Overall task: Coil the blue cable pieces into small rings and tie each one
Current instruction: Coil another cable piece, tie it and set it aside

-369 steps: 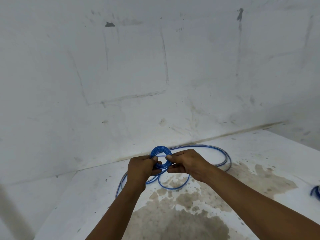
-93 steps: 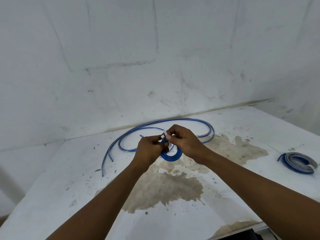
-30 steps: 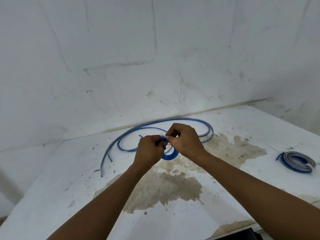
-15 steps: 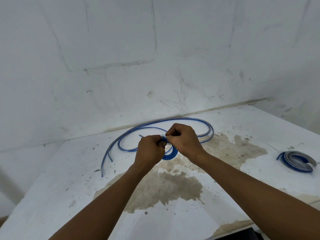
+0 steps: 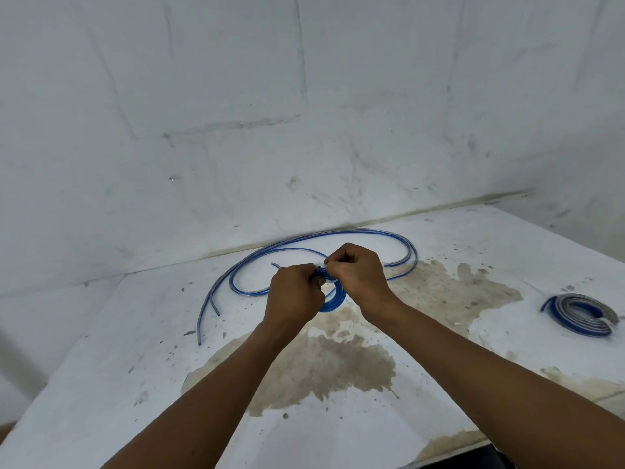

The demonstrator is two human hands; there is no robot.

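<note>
I hold a small blue cable ring [image 5: 333, 301] above the middle of the table. My left hand [image 5: 293, 297] grips its left side with curled fingers. At the top of the ring my right hand [image 5: 358, 275] pinches a small white tie [image 5: 319, 264]; most of the tie is hidden by my fingers. Behind my hands, loose blue cable pieces [image 5: 338, 235] lie in long curves on the table. A finished coil [image 5: 580, 314] with a white tie lies at the right.
The white table [image 5: 135, 350] has brown stains in its middle and right parts. A white wall rises right behind it, and another closes the far right corner. The table's front edge runs along the bottom right, with something dark below it.
Over the last second my hands have stayed in place, working the white tie at the top of the ring. Twelve seconds ago they held the ring nearer the wall.
</note>
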